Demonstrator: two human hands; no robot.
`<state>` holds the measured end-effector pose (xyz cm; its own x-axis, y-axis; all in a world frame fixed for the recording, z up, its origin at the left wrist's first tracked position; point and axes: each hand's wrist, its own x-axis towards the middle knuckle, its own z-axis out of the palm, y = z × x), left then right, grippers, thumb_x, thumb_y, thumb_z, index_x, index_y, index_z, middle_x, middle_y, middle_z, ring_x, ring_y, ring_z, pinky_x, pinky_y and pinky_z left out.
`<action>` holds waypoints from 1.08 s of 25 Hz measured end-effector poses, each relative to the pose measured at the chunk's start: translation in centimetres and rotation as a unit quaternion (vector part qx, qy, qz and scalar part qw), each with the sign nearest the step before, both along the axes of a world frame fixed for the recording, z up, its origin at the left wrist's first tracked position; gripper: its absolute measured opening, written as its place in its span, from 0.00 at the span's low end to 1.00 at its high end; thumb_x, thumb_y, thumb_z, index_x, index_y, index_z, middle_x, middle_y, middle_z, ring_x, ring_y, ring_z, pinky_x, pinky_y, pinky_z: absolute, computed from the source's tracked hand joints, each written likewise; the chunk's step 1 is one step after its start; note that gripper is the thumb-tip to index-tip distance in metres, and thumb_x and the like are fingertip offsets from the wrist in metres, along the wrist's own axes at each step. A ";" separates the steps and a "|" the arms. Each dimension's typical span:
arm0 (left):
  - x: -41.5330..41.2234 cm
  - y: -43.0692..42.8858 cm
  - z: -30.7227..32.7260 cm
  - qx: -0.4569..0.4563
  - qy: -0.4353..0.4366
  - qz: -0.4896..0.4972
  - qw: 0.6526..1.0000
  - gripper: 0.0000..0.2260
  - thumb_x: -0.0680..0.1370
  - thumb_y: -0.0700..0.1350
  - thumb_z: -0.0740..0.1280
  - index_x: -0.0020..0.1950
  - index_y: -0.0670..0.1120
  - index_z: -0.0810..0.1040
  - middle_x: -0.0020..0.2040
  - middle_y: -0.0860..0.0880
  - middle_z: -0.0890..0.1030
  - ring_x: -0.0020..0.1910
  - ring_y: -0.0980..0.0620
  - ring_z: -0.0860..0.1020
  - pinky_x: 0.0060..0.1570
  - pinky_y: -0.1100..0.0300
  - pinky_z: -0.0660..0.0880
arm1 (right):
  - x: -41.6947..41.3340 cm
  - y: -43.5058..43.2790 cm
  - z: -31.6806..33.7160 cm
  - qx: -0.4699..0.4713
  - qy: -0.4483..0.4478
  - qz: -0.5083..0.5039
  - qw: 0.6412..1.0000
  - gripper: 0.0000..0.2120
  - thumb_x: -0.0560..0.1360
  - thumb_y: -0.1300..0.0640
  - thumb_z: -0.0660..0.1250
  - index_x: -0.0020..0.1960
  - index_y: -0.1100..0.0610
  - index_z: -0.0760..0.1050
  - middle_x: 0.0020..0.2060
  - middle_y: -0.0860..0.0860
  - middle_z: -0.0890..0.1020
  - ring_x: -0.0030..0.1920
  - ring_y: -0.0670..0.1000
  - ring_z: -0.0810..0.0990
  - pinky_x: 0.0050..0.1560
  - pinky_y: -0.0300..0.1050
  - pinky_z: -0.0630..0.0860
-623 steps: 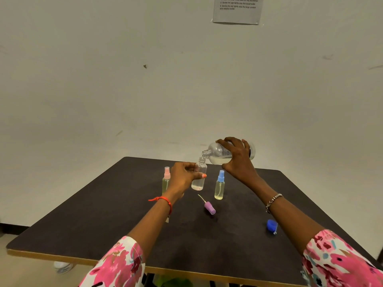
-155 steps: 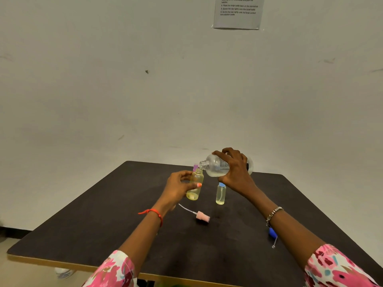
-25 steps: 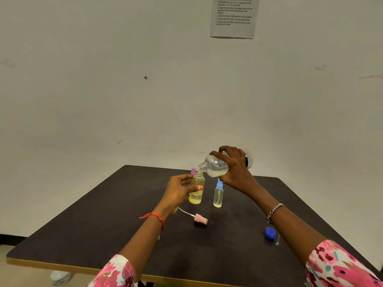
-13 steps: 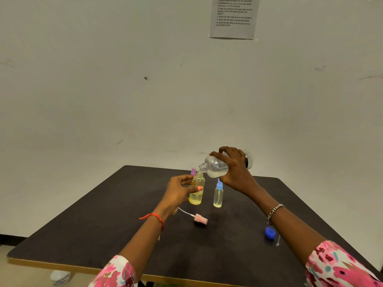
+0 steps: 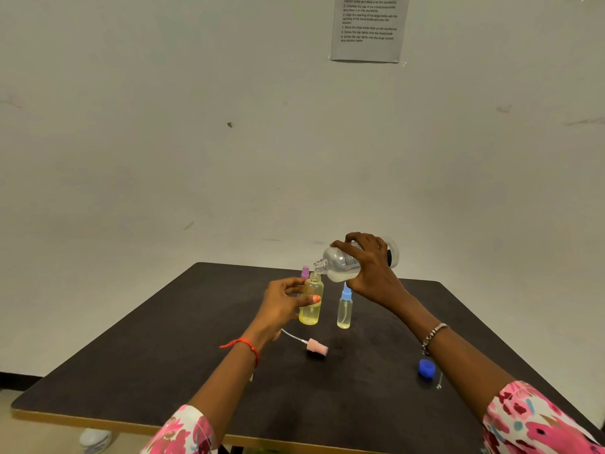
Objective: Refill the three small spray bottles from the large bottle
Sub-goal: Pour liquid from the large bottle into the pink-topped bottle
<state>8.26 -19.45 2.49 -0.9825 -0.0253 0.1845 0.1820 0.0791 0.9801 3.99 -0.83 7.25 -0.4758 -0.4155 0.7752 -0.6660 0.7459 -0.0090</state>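
My right hand (image 5: 371, 270) grips the large clear bottle (image 5: 340, 265), tipped nearly level with its open neck just above the mouth of an uncapped yellow-tinted small bottle (image 5: 311, 303). My left hand (image 5: 284, 303) holds that small bottle upright on the dark table (image 5: 163, 355). A small bottle with a blue spray top (image 5: 344, 308) stands just right of it. Behind my left hand the purple top of a third small bottle (image 5: 305, 271) shows; its body is hidden. A pink spray head with its tube (image 5: 316, 348) lies on the table in front.
A blue cap (image 5: 426, 367) lies on the table under my right forearm. A printed sheet (image 5: 368, 27) is taped to the white wall behind the table. The table's near edge runs along the bottom of the view.
In the last second almost nothing moved; both hands hold the same pose. Since 24.9 s ago the purple-topped bottle is capped and set back, and the pink-topped one is uncapped under the large bottle.
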 end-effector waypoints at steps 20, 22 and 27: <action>0.4 -0.1 0.1 0.007 -0.001 -0.002 1.000 0.22 0.68 0.38 0.73 0.60 0.43 0.75 0.57 0.44 0.78 0.56 0.46 0.78 0.52 0.47 0.79 | 0.6 -0.2 0.4 0.001 -0.019 0.003 1.000 0.28 0.60 0.64 0.75 0.59 0.56 0.75 0.54 0.60 0.76 0.59 0.61 0.73 0.63 0.59 0.61; 0.6 -0.1 0.3 0.010 0.001 -0.005 1.000 0.21 0.68 0.38 0.73 0.60 0.43 0.75 0.58 0.44 0.78 0.56 0.46 0.78 0.51 0.48 0.79 | 0.6 -0.2 0.4 0.002 -0.021 0.000 1.000 0.28 0.60 0.64 0.75 0.60 0.56 0.74 0.55 0.60 0.76 0.59 0.61 0.72 0.63 0.59 0.60; 0.6 -0.1 0.3 0.010 -0.004 -0.001 1.000 0.21 0.69 0.37 0.73 0.60 0.43 0.75 0.58 0.43 0.78 0.57 0.45 0.77 0.53 0.45 0.78 | 0.8 -0.2 0.5 0.003 -0.024 -0.002 1.000 0.28 0.61 0.63 0.75 0.60 0.55 0.74 0.56 0.59 0.76 0.60 0.60 0.71 0.64 0.58 0.59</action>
